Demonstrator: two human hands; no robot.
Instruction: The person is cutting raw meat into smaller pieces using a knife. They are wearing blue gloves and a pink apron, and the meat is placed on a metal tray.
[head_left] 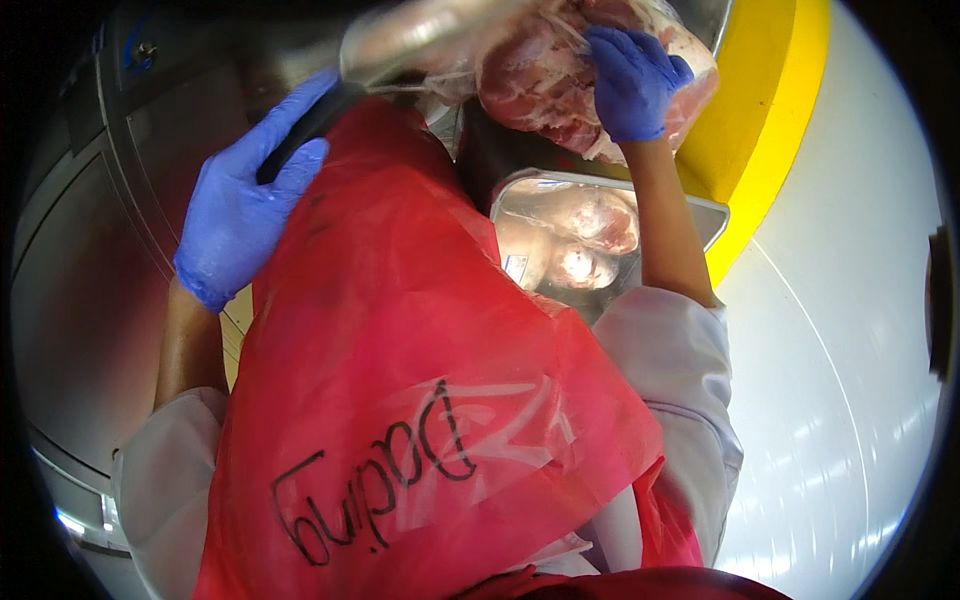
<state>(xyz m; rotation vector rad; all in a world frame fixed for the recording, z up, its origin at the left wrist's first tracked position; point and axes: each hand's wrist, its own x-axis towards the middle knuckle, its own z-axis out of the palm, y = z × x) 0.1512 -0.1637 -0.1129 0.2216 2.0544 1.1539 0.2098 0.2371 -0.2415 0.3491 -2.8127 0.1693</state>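
My left hand [240, 205], in a blue glove, is closed round the black handle of a knife [312, 128]. The knife's broad, pale blade points up and to the right, smeared by motion. At the top, a large piece of raw meat [535, 85], red with whitish fat, lies next to the blade. My right hand [640, 85], also blue-gloved, presses on this meat with bent fingers; the fingertips are partly hidden. Whether the blade touches the meat I cannot tell.
Below the meat stands a metal tray [718, 222] with pale pink cuts of meat [590, 225] in it. A yellow edge [775, 110] curves past on the right, beside a white surface [850, 300]. Dark metal panels [90, 270] are at the left. My red apron [400, 330] hangs between my arms.
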